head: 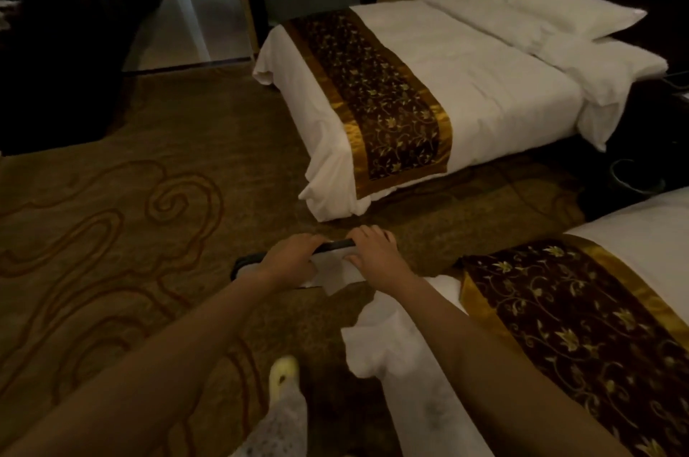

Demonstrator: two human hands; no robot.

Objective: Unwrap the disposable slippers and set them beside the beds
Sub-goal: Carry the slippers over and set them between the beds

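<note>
Both my hands grip a flat pack of disposable slippers [332, 264], white with a dark edge, held out in front of me above the carpet. My left hand [289, 255] closes on its left part, my right hand [374, 251] on its right part. A white flap hangs under the pack. The dark rounded end of the pack sticks out left of my left hand. The far bed [466, 84] stands ahead, the near bed [615, 233] at my right. My hands hide much of the pack.
Patterned brown carpet [130, 214] covers the floor between and left of the beds. Each bed has a dark gold-trimmed runner [376, 98]. A dark cabinet [56, 46] stands at left, a doorway [201, 9] behind. A dark bin [634, 177] sits between the beds. My slippered foot [283, 374] is below.
</note>
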